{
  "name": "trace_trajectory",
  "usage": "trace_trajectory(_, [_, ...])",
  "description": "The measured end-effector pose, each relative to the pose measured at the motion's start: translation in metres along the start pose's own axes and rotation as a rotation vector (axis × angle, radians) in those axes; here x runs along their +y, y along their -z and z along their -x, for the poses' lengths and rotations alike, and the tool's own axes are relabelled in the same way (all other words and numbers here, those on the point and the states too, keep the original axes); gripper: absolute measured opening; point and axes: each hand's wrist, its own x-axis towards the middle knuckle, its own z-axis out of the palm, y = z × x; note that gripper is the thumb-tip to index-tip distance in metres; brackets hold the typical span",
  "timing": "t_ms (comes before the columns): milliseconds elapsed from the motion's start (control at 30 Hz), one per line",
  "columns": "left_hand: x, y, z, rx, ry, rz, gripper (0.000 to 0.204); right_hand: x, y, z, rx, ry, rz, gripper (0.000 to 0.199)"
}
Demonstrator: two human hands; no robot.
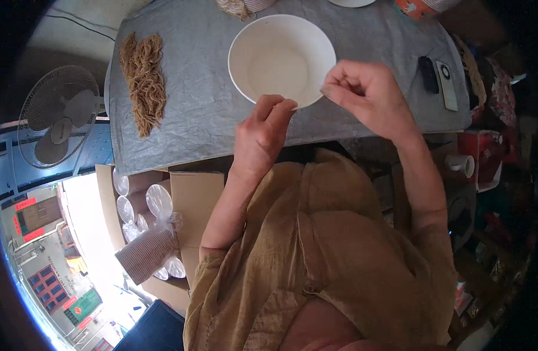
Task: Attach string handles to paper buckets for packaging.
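— White paper, that is what I see first: a white bowl [280, 58], empty, sitting on the grey cloth [193, 99] that covers the table. My left hand [262, 136] comes up to its near rim, fingertips drawn together right at the edge.

— Are they pinching the rim?

— I cannot tell; the fingers are narrow and close, touching or almost touching the rim, but whatever sits between them is too small to make out. My right hand [368, 96] is at the rim's right side, thumb and forefinger pressed together in a tight pinch (again, nothing I can identify in it).

— What lies around the two hands?

— Well left of my left hand, a long bundle of tan fibre strands [143, 79] lies on the cloth. Right of my right hand, two slim remotes [438, 79], one dark, one pale, lie side by side. Below my left forearm, off the table, a stack of ridged paper cups [147, 253] rests in an open cardboard box [193, 199].
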Motion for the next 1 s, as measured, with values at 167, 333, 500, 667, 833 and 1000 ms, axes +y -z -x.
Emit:
trace_trajectory(167, [0.005,0.001,0.014,-0.059,0.003,-0.021,0.017,0.005,-0.010,-0.012,-0.144,-0.039,0.096,0.008])
trace_trajectory(333, [0.002,0.000,0.027,-0.066,-0.033,-0.025,0.026,0.004,-0.018,-0.012,-0.216,-0.087,0.168,0.012])
trace_trajectory(500, [0.003,-0.002,0.034,-0.079,-0.027,0.010,0.028,0.006,-0.023,-0.010,-0.242,-0.080,0.206,0.013])
trace_trajectory(667, [0.007,0.000,0.037,-0.107,0.049,0.065,0.030,0.006,-0.026,-0.008,-0.260,-0.072,0.218,0.012])
trace_trajectory(833, [0.009,0.002,0.036,-0.099,0.070,0.095,0.030,0.005,-0.029,-0.011,-0.273,-0.059,0.265,0.012])
trace_trajectory(1000, [0.008,0.002,0.035,-0.071,0.089,0.122,0.030,0.008,-0.029,-0.013,-0.312,-0.059,0.294,0.011])
